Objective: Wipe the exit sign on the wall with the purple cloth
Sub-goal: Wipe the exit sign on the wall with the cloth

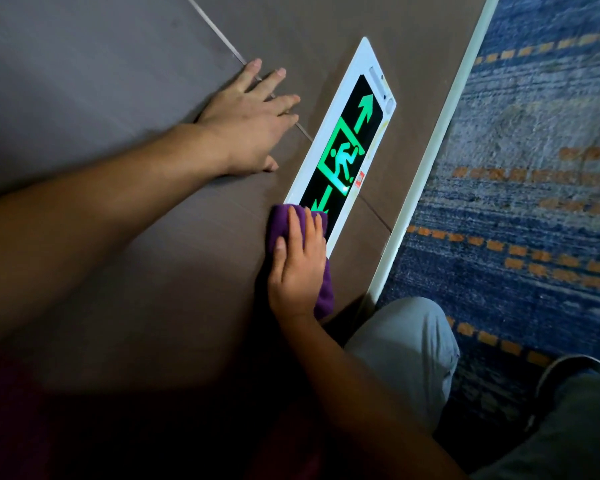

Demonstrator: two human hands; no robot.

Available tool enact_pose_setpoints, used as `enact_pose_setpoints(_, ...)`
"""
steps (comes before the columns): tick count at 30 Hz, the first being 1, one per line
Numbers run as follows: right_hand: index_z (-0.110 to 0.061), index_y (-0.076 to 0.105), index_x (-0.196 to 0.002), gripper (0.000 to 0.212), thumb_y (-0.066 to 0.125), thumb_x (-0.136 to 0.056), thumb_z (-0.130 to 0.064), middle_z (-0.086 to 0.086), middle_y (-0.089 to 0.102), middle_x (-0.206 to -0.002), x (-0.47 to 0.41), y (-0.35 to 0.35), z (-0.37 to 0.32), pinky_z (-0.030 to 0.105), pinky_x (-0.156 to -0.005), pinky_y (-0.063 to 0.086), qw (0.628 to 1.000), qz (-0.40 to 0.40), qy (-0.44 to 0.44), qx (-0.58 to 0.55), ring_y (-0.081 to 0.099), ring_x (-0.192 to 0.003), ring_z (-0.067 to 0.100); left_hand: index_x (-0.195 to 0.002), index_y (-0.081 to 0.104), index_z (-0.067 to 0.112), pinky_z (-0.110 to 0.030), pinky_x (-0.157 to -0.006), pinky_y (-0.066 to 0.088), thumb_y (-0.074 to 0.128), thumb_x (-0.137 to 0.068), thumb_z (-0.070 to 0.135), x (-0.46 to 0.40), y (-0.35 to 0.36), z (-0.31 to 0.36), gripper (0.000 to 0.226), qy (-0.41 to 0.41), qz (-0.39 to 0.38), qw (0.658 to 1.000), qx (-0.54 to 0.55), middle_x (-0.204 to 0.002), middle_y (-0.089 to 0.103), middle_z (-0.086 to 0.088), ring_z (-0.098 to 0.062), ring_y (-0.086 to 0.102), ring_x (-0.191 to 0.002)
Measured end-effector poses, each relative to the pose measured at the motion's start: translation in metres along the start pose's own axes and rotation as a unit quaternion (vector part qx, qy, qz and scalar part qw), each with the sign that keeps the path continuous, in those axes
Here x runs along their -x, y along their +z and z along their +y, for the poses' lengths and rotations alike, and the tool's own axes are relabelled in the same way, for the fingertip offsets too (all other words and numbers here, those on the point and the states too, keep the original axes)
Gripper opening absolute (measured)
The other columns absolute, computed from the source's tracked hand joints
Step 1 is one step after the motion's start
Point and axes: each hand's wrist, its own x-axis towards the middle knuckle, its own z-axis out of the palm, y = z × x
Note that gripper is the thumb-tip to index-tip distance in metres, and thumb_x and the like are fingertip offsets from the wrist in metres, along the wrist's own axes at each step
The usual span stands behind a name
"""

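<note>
The exit sign (347,147) is a long white-framed black panel with a lit green running figure and green arrows, set low in the brown wall. My right hand (300,263) presses the folded purple cloth (281,223) flat against the near end of the sign, covering part of the lower arrow. The cloth also shows below my palm, against the wall. My left hand (248,119) lies flat on the wall with fingers spread, to the left of the sign and apart from it.
The brown wall panels (118,81) have thin seams running past my left hand. A white skirting strip (440,126) separates the wall from blue carpet (534,168) with orange dashes. My bent knee (406,341) in light trousers and a shoe (568,368) sit close below the sign.
</note>
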Motion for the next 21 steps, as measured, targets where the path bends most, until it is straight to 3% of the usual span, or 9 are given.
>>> enact_pose_setpoints(8,-0.014,0.046,-0.153,0.047,0.046,-0.106,-0.015,0.009,0.04,-0.163,-0.013,0.002,-0.024,0.053,-0.126,0.02,0.978,0.039,0.179,-0.097,0.022,-0.158,0.029,-0.159,0.028,0.018,-0.057,-0.126,-0.003,0.06,-0.09,0.062,-0.001,0.0,0.0,0.089,0.007,-0.015,1.0,-0.003,-0.171,0.015,-0.006,-0.035,-0.001,-0.158)
enact_pose_setpoints(15,-0.016,0.048,-0.152,0.048,0.046,-0.103,-0.021,0.011,0.039,-0.164,-0.021,0.004,-0.053,0.051,-0.127,0.019,0.991,0.024,0.075,-0.105,0.021,-0.158,0.033,-0.158,0.031,0.021,-0.057,-0.126,-0.001,0.063,-0.089,0.059,0.0,-0.003,-0.006,0.084,0.027,-0.021,0.999,0.0,-0.17,0.017,-0.005,-0.033,0.002,-0.158)
enact_pose_setpoints(21,-0.012,0.051,-0.149,0.048,0.042,-0.103,-0.022,0.011,0.045,-0.16,-0.011,0.0,-0.01,0.046,-0.128,0.02,0.985,0.048,0.138,-0.093,0.028,-0.156,0.032,-0.157,0.035,0.02,-0.057,-0.126,-0.001,0.065,-0.088,0.059,0.0,-0.004,-0.006,0.085,0.034,-0.016,0.999,0.006,-0.17,0.02,-0.004,-0.033,0.004,-0.158)
